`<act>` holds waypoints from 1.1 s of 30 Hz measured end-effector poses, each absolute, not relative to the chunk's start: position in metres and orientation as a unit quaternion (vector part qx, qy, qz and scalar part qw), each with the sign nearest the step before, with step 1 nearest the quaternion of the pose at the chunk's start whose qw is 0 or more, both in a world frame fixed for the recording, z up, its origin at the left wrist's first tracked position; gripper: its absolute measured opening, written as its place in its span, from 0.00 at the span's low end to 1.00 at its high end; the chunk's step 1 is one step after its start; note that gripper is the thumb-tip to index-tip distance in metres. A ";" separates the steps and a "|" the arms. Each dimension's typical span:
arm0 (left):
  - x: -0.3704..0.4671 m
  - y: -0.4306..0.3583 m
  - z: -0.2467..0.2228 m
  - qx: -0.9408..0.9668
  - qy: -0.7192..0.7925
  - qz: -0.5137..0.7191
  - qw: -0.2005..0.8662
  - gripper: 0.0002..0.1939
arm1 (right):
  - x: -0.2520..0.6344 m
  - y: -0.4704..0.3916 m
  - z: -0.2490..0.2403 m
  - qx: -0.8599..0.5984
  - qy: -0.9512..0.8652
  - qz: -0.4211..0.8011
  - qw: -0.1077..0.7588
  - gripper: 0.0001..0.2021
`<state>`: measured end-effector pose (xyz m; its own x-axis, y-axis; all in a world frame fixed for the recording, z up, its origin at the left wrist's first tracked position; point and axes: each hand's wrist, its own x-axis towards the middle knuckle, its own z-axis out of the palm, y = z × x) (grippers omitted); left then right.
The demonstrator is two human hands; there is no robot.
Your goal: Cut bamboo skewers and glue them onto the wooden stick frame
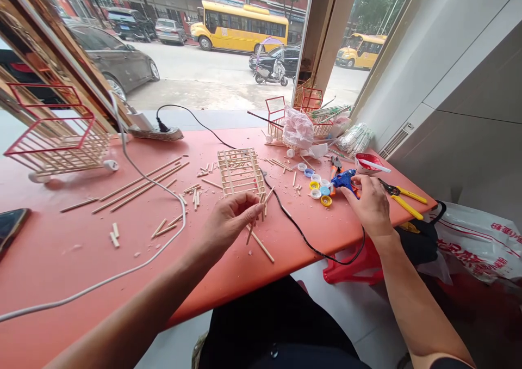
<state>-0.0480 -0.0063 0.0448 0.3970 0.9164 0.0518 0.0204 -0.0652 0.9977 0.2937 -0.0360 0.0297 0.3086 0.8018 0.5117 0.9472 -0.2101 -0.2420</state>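
Note:
My left hand (pixel 238 216) is closed, pinching thin wooden sticks (pixel 252 228) that cross each other at its fingertips. Just beyond it lies a slatted wooden frame (pixel 240 177) of glued sticks, flat on the table. To the right, my right hand (pixel 370 203) has its fingers around the handle of a blue hot glue gun (pixel 346 179), whose nozzle points left. Beside the nozzle sit several bottle caps (pixel 315 185) in white, yellow and blue. A loose stick (pixel 261 244) rests on the table below my left hand.
Cut sticks (pixel 141 186) are scattered over the pink table (pixel 134 265). A white cable (pixel 184 216) and a black cord (pixel 304 238) run across it. A finished stick cart (pixel 61 135) stands left. Orange-handled pliers (pixel 335 165), yellow-handled pliers (pixel 408 199) and a red cup (pixel 367 165) lie right.

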 end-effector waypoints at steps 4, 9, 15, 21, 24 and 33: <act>-0.046 -0.006 0.042 0.582 0.363 0.401 0.607 0.19 | 0.295 -0.034 0.027 -0.813 -0.548 -0.123 0.156 0.20; -0.046 -0.002 0.037 0.528 0.343 0.413 0.658 0.22 | 0.290 -0.026 0.028 -0.834 -0.526 -0.134 0.104 0.19; -0.048 0.000 0.034 0.493 0.359 0.427 0.668 0.23 | 0.288 -0.025 0.031 -0.836 -0.525 -0.143 0.065 0.17; -0.048 -0.001 0.036 0.485 0.371 0.445 0.655 0.22 | 0.294 -0.028 0.022 -0.833 -0.524 -0.153 0.091 0.14; -0.048 -0.001 0.037 0.483 0.373 0.444 0.656 0.24 | 0.303 -0.029 0.014 -0.826 -0.529 -0.161 0.111 0.13; -0.047 0.001 0.037 0.473 0.358 0.440 0.674 0.26 | 0.325 -0.045 0.004 -0.791 -0.527 -0.116 0.289 0.13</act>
